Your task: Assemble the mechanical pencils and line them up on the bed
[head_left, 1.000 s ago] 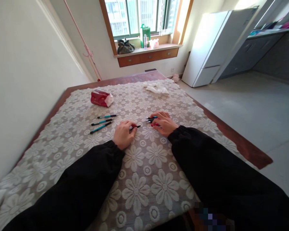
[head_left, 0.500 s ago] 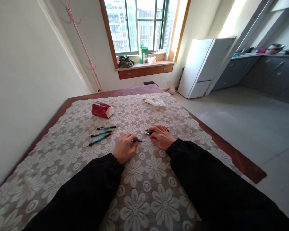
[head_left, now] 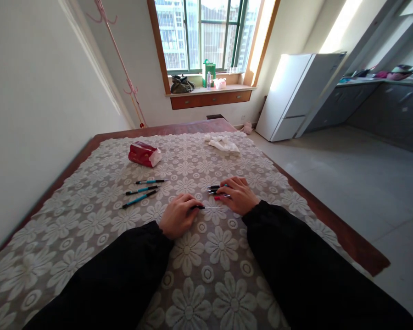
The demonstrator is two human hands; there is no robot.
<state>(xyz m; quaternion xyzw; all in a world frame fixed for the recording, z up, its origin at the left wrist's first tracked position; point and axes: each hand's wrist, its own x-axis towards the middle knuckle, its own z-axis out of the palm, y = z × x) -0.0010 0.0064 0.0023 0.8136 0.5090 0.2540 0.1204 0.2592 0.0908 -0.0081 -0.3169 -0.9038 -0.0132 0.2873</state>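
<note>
Had three pens (head_left: pixel 142 189) set out left of the left hand (head_left: pixel 180 215), pinched on a black piece (head_left: pixel 201 207); had more pens (head_left: pixel 212 187) waiting under the loosely curled right hand (head_left: pixel 239 195), could not tell if gripped.

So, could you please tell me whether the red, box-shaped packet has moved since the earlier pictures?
No, the red, box-shaped packet keeps its place on the flowered lace tablecloth.
</note>
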